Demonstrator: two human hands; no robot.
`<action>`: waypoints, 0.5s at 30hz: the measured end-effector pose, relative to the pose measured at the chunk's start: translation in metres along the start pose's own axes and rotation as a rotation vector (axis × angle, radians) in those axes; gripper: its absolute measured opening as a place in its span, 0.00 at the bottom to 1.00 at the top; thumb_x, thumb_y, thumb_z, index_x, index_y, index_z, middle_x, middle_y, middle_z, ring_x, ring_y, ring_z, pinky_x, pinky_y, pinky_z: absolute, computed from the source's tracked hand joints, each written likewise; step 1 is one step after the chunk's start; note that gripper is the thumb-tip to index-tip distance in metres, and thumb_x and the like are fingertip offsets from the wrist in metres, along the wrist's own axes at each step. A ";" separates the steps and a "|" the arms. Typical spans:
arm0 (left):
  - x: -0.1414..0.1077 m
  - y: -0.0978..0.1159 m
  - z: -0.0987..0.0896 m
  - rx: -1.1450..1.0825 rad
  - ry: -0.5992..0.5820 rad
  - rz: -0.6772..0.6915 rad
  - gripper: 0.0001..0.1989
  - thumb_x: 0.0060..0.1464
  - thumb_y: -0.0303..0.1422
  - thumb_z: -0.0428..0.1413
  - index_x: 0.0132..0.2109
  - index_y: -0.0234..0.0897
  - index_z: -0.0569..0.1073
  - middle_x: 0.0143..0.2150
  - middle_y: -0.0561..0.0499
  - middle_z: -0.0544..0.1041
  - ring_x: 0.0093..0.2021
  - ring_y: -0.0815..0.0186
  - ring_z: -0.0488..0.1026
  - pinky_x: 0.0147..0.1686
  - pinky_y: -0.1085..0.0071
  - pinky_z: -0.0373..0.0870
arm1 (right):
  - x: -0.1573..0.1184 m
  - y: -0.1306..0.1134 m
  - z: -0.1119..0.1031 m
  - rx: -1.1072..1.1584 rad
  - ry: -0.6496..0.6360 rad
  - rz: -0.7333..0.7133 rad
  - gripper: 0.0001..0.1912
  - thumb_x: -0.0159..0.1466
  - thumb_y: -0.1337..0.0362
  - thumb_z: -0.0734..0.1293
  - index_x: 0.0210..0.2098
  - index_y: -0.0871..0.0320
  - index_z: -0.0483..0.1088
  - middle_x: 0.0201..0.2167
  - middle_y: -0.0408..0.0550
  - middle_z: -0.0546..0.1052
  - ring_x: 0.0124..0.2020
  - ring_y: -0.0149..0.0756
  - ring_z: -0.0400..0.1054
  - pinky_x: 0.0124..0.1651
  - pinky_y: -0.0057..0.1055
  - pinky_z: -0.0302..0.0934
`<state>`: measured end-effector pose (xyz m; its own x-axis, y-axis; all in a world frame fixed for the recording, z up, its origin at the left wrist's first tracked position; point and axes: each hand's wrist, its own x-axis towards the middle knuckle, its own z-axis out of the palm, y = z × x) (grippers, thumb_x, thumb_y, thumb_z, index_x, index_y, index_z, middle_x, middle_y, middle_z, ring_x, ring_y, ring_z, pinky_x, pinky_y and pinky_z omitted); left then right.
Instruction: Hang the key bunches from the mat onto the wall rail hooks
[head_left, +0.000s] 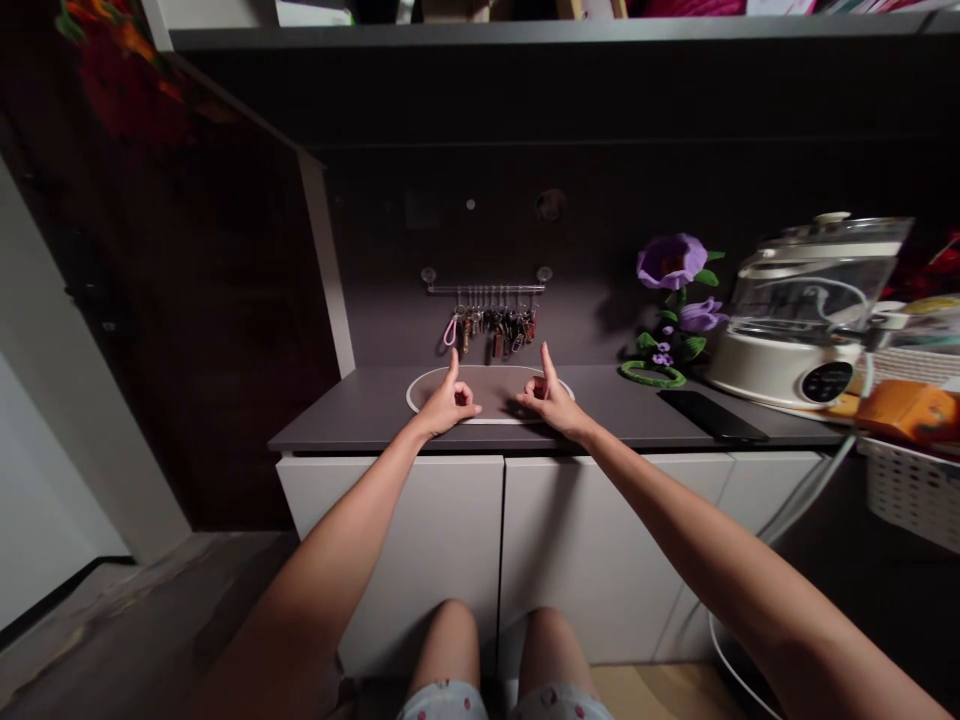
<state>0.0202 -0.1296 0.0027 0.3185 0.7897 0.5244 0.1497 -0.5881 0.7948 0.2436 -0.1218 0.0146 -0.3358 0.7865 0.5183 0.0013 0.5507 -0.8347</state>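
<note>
Both arms reach forward over the dark counter (345, 410). My left hand (447, 398) is above the left part of an oval mat (491, 385) with a pale rim; its index finger points up, its thumb is out to the side and the other fingers are curled. Mirroring it on the right, my right hand (553, 398) has the index finger raised and the thumb extended inward. Neither hand holds anything, and a gap separates them. Behind them, several keys (498, 340) hang from a clear rail (487, 290) on the wall.
Purple artificial flowers (671, 262), a black phone (709, 415) and a cream appliance with a clear top (795, 330) occupy the counter's right side. A white basket (911, 490) stands at far right. A shelf (480, 35) runs overhead; cabinet doors (397, 550) are below.
</note>
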 end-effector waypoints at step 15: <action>0.100 -0.022 -0.048 0.346 0.407 -0.220 0.47 0.37 0.37 0.63 0.62 0.33 0.50 0.59 0.39 0.59 0.60 0.57 0.54 0.57 0.66 0.49 | 0.103 0.012 -0.064 -0.349 0.286 0.153 0.38 0.50 0.51 0.69 0.55 0.61 0.58 0.51 0.58 0.67 0.50 0.41 0.62 0.53 0.39 0.57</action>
<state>0.0038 -0.0287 0.0524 -0.1307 0.8633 0.4875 0.4908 -0.3709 0.7884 0.2693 -0.0163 0.0694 -0.0346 0.8845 0.4653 0.3633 0.4448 -0.8186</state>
